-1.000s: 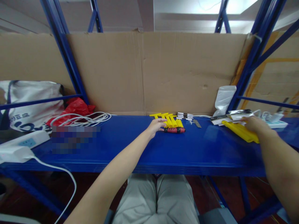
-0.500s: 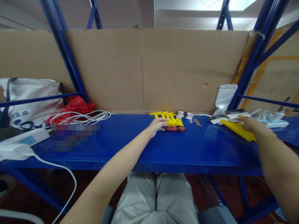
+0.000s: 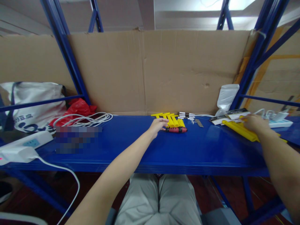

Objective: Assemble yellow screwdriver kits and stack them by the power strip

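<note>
My left hand (image 3: pixel 157 126) is over the middle of the blue table, fingers stretched out and apart, holding nothing. Its fingertips are at the near end of a red and black screwdriver handle (image 3: pixel 176 130) and beside several yellow T-shaped plastic pieces (image 3: pixel 172 121) in a row. At the right, my right hand (image 3: pixel 254 122) reaches down on a pile of yellow T-shaped pieces (image 3: pixel 242 131), its fingers curled at the end of one piece. The hand partly hides the pile.
White-and-black packets (image 3: pixel 186 116) and a small metal blade (image 3: pixel 199 123) lie behind the screwdriver. More packets (image 3: pixel 234 115), a plastic bag (image 3: pixel 227 98) and a power strip (image 3: pixel 280 123) are at right. White cables (image 3: pixel 103 117), a red bag (image 3: pixel 78 107) and another power strip (image 3: pixel 30 142) occupy the left.
The view has shifted slightly. My right hand has moved a little to the right over the yellow pieces; my left hand stays by the screwdriver.
</note>
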Tool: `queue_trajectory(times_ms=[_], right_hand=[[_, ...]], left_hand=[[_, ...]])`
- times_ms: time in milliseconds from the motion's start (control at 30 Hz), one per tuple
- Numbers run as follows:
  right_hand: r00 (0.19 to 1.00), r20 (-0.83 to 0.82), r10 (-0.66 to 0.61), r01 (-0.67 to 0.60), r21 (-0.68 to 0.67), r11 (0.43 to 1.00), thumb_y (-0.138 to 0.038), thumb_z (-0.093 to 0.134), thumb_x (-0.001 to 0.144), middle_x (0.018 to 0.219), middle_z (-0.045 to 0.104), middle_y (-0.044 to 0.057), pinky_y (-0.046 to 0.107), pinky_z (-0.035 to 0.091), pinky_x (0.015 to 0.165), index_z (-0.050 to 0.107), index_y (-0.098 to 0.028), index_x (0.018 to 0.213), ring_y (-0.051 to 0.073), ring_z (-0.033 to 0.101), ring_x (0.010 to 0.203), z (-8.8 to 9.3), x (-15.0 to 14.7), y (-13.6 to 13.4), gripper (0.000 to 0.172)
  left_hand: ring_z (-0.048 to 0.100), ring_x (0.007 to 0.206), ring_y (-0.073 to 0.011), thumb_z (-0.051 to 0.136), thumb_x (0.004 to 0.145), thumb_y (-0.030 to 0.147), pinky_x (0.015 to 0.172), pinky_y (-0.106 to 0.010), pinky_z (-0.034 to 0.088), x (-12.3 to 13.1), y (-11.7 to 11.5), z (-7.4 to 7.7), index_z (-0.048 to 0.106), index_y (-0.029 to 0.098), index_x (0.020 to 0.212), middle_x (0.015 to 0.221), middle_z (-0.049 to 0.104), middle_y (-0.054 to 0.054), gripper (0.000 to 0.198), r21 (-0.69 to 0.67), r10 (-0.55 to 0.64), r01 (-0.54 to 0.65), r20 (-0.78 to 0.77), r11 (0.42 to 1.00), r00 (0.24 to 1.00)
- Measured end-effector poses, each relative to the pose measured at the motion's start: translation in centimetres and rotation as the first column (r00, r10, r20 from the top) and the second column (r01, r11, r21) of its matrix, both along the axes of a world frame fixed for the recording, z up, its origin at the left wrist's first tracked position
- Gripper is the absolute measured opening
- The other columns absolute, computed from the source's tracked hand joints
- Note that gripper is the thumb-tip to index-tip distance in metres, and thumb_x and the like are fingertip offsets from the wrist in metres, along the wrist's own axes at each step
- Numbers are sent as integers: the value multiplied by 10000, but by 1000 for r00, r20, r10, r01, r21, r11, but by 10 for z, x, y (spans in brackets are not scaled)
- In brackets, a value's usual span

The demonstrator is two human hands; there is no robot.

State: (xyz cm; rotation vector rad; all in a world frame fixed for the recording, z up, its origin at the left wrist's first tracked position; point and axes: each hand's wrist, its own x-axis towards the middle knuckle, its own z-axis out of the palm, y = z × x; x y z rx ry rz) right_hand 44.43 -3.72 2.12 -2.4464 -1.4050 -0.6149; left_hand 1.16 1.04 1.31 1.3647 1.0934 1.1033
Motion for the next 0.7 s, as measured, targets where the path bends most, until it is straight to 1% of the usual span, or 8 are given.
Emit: queue_trajectory(times_ms=[100, 200, 267, 367, 467, 533, 600, 700], right_hand=[[998, -68, -13, 12, -11, 1000, -149, 458, 823, 1316, 545, 201, 489, 428, 907, 703, -172, 1085, 344, 528, 1184, 6, -9, 1, 359], [993, -106, 47, -35, 120, 992, -171, 449, 827, 1222, 591, 219, 438, 441, 858, 705, -144, 1058, 335, 551, 1128, 18, -31, 7, 346], [983, -129, 128, -93, 249, 964, -158, 455, 813, 1159, 618, 218, 373, 449, 824, 713, -120, 1014, 301, 575, 1069, 27, -53, 15, 330], [939, -148, 310, -234, 386, 892, -130, 488, 785, 1028, 673, 192, 327, 445, 814, 718, -103, 994, 248, 619, 932, 41, -95, 27, 312], [830, -219, 513, -365, 481, 797, -149, 520, 773, 850, 704, 119, 294, 475, 730, 720, -122, 956, 193, 640, 758, 52, -145, 39, 272], [706, -272, 654, -459, 528, 715, -148, 529, 752, 774, 702, 77, 273, 489, 658, 716, -129, 935, 158, 630, 638, 56, -177, 45, 262], [583, -333, 741, -514, 556, 654, -127, 494, 760, 762, 705, 67, 252, 492, 610, 707, -120, 964, 128, 615, 561, 55, -206, 50, 294], [510, -351, 785, -568, 548, 614, -116, 475, 771, 779, 713, 70, 248, 504, 619, 703, -116, 971, 123, 622, 556, 45, -237, 57, 302]], left_hand=[[656, 791, -129, 526, 740, 18, 588, -196, 486, 0, 6, -4, 693, 146, 772, 969, 705, -64, 213, 58, 33, -29, -71, 998, 997], [650, 914, -164, 516, 750, 25, 782, -271, 514, -3, 14, -9, 711, 147, 801, 975, 713, -71, 236, 228, 154, -94, -260, 969, 953], [636, 973, -188, 523, 736, 18, 901, -313, 479, -6, 17, -11, 722, 148, 838, 999, 712, -80, 259, 373, 275, -109, -426, 921, 862], [573, 1110, -259, 549, 730, 69, 942, -404, 458, -10, 16, -14, 725, 200, 932, 1136, 673, -74, 298, 490, 416, -94, -604, 866, 680], [524, 1166, -308, 545, 722, 93, 919, -468, 462, -13, 11, -15, 719, 214, 985, 1206, 636, -88, 337, 474, 417, -26, -746, 880, 520], [497, 1198, -315, 524, 749, 124, 916, -477, 462, -14, 10, -16, 714, 213, 1015, 1266, 601, -93, 339, 437, 380, 26, -808, 899, 451], [459, 1246, -312, 483, 804, 184, 929, -478, 457, -13, 10, -16, 700, 226, 1060, 1354, 541, -78, 338, 407, 346, 66, -841, 911, 417], [366, 1337, -310, 411, 873, 296, 979, -500, 421, -12, 12, -18, 673, 245, 1115, 1482, 406, -48, 360, 355, 289, 109, -875, 929, 387]])
